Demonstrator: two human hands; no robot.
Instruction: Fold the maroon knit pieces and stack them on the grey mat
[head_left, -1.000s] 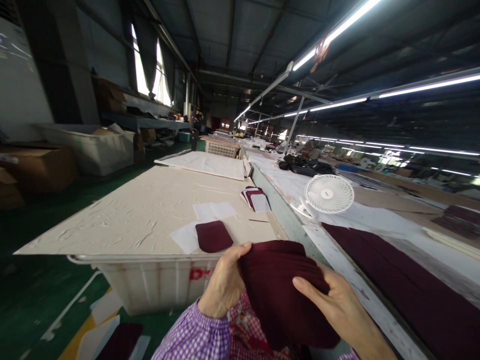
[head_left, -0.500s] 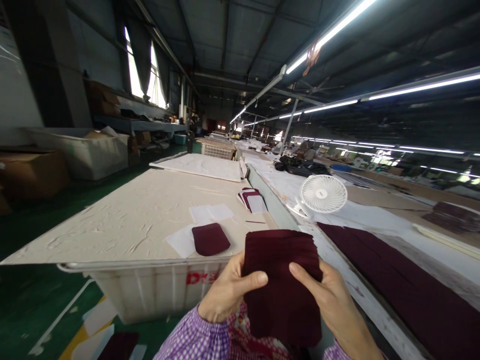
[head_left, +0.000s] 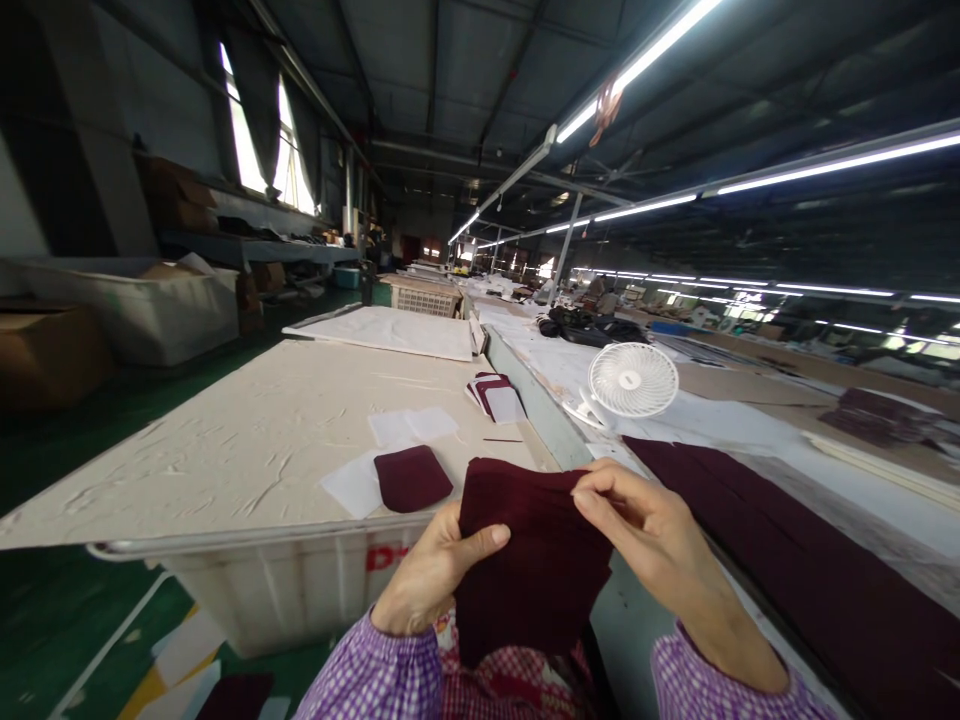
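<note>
A dark maroon fabric piece (head_left: 529, 570), roughly rectangular, hangs in front of me between both hands. My left hand (head_left: 442, 565) grips its left edge, thumb on the near face and fingers hidden behind. At the upper right corner my right hand (head_left: 637, 520) pinches the cloth between thumb and fingertips. Beyond my left hand, a smaller maroon piece with rounded corners (head_left: 414, 478) lies on the cream board, partly over a white sheet (head_left: 351, 488). Farther back sits a fanned stack of maroon and white pieces (head_left: 495, 397).
The cream-covered board (head_left: 247, 430) rests on a white plastic bin (head_left: 277, 590). To the right, a white table fan (head_left: 634, 380) stands on the long table, near a long maroon fabric layer (head_left: 795, 560). A large bin (head_left: 172, 315) and cardboard box (head_left: 52, 350) stand at left.
My right hand has moved up from the fabric's right side to its upper right corner and now pinches it there. My left hand keeps its hold. The view has shifted slightly.
</note>
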